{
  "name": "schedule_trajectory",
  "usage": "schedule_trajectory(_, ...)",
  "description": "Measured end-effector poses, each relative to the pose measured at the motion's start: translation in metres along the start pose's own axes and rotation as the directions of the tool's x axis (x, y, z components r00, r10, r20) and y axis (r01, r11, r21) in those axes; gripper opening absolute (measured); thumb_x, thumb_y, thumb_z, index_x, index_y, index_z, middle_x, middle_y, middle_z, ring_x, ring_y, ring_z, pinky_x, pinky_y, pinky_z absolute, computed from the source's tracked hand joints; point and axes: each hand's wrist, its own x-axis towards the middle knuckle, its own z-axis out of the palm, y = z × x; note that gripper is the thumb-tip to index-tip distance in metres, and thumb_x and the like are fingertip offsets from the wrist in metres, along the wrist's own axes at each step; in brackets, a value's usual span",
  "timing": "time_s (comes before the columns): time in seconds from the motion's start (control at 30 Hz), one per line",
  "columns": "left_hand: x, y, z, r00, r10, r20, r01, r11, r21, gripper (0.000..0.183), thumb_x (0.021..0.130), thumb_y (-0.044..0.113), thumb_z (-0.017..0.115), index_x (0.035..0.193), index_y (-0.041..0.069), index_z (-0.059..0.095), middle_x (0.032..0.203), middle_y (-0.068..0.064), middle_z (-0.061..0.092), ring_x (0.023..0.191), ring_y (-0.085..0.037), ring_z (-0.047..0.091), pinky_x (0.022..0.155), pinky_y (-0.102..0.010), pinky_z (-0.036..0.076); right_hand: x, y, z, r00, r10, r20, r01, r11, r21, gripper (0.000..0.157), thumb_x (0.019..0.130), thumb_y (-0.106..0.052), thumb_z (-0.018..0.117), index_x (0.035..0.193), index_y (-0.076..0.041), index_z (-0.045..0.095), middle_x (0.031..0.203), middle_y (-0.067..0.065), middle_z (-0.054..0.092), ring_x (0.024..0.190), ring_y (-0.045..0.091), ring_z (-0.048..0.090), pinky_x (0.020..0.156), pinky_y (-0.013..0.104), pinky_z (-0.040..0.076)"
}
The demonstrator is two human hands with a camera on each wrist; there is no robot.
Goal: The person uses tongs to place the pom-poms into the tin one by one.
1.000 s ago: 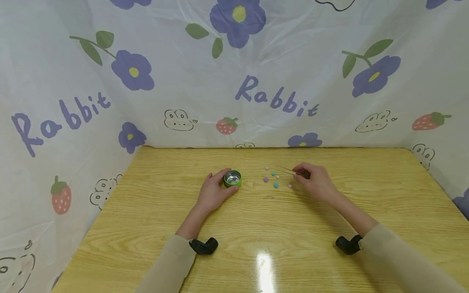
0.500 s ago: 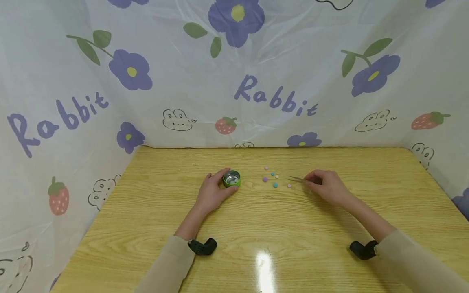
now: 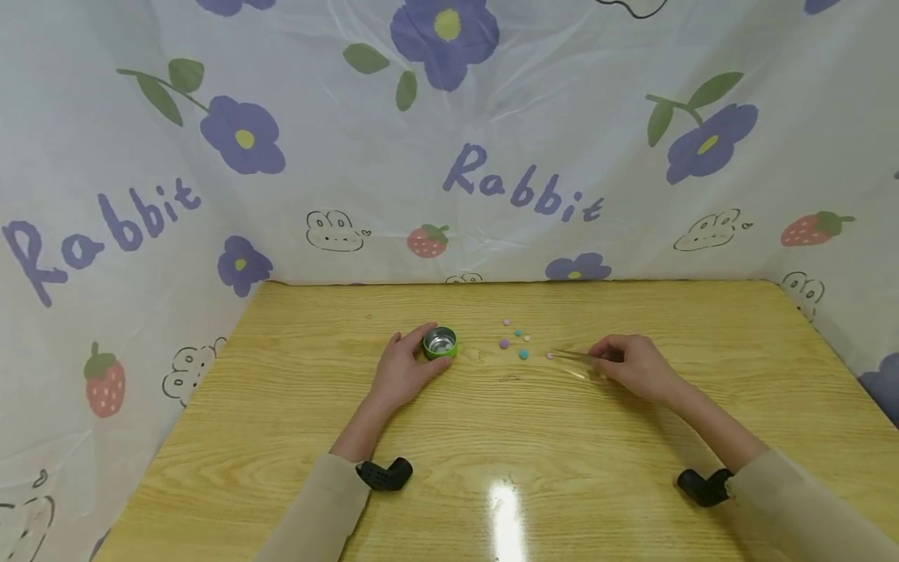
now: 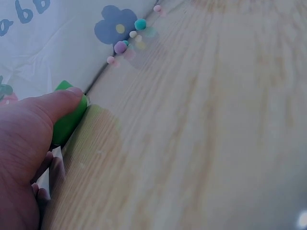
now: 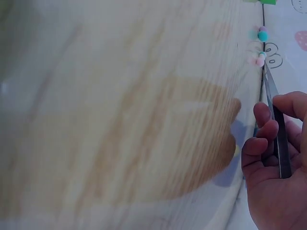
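My left hand (image 3: 406,368) grips a small round green tin (image 3: 440,353) with a silvery inside, thumb and fingers curled about its sides as it stands on the table. In the left wrist view the thumb presses along the green wall (image 4: 70,125). With my right hand (image 3: 637,367) I pinch a pair of metal tweezers (image 5: 281,139) that points left. Their tips come right at a pale pink ball (image 3: 550,356). Left of it lie a bigger blue ball (image 3: 523,354), a purple ball (image 3: 503,343), a small teal ball (image 3: 518,332), a cream ball (image 3: 527,339) and another pink ball (image 3: 506,321).
All of this is on a wood-grain table (image 3: 449,437). A white cloth (image 3: 365,140) printed with flowers and rabbits hangs behind and along the sides. Black wrist devices (image 3: 385,474) sit on both forearms.
My right hand has drawn back to the right and slightly nearer me, bringing the tweezer tips down to the rightmost pink ball. The left hand stays on the tin; the head view shifts slightly.
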Motion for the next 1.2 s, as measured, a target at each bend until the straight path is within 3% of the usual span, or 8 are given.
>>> schedule_trajectory(0.67, -0.0011, 0.0017, -0.0009, 1.000, 0.000, -0.006, 0.000, 1.000, 0.006, 0.068, 0.090, 0.029, 0.083, 0.148, 0.009, 0.055, 0.137, -0.017, 0.064, 0.134, -0.041, 0.052, 0.124, -0.055, 0.019, -0.0021, -0.0017, 0.0009, 0.999, 0.007, 0.033, -0.008, 1.000, 0.018, 0.015, 0.097, -0.006, 0.069, 0.108, 0.002, 0.074, 0.090, 0.003, 0.071, 0.076, 0.016, 0.062, 0.064, 0.028, 0.052)
schedule_trajectory(0.9, -0.0016, 0.0018, -0.0005, 1.000, -0.022, -0.006, 0.022, 1.000, 0.001, 0.068, 0.090, 0.030, 0.082, 0.149, 0.011, 0.056, 0.137, -0.017, 0.063, 0.143, -0.051, 0.035, 0.122, -0.060, 0.022, -0.0013, -0.0011, 0.0012, 0.999, 0.017, 0.033, -0.018, 1.000, 0.022, 0.016, 0.097, -0.008, 0.070, 0.108, 0.002, 0.074, 0.090, 0.003, 0.071, 0.077, 0.017, 0.063, 0.066, 0.028, 0.052)
schedule_trajectory(1.2, -0.0006, 0.0019, -0.0010, 0.999, -0.033, 0.003, 0.033, 0.999, 0.006, 0.066, 0.091, 0.032, 0.081, 0.148, 0.012, 0.056, 0.137, -0.016, 0.064, 0.143, -0.049, 0.038, 0.123, -0.058, 0.021, -0.0018, -0.0014, 0.0029, 0.999, 0.019, 0.036, -0.020, 0.999, 0.032, 0.017, 0.097, -0.009, 0.070, 0.109, 0.002, 0.074, 0.087, 0.002, 0.071, 0.076, 0.017, 0.063, 0.066, 0.028, 0.052)
